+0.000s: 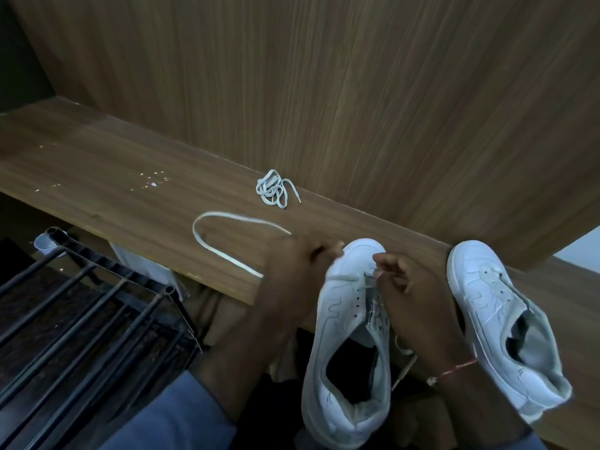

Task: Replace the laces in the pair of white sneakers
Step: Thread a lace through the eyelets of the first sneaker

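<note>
while my left hand (293, 254) pinches the lace (207, 245) lying across the desk (97, 177), my right hand (402, 287) closes on its end at the shoe (349, 319) eyelets; a hard pull could unthread it.

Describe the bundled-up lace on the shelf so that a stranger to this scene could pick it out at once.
Start at the long brown wooden shelf that runs below the upright wood-grain panel. Near the panel, beyond the left hand, lies a small coiled white shoelace. Unlike the long white lace stretched in an open loop nearer the shelf's front edge, it is a tight tangle, with one tipped end sticking out to the right.
</note>
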